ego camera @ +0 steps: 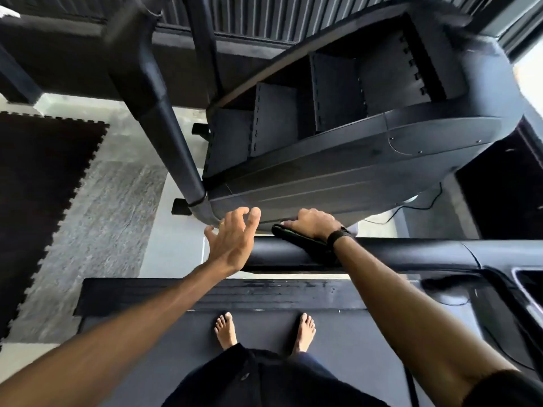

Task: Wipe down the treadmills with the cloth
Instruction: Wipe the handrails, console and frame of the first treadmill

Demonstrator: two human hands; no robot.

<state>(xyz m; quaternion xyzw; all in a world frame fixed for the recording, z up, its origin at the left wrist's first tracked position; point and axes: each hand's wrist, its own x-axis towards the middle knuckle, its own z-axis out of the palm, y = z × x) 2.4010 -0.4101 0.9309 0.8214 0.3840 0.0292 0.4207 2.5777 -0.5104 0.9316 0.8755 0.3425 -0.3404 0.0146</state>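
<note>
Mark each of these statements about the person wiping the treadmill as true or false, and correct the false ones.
1. The right hand presses a dark cloth on the black padded handlebar. True.
2. The left hand holds the cloth. False: its fingers are spread and hold nothing.
3. The person wears shoes. False: the feet are bare on the grey treadmill belt.
4. A black band circles the right wrist. True.

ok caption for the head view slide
Standing barefoot on the treadmill belt, right hand presses a dark cloth on the handlebar, left hand open.
</note>
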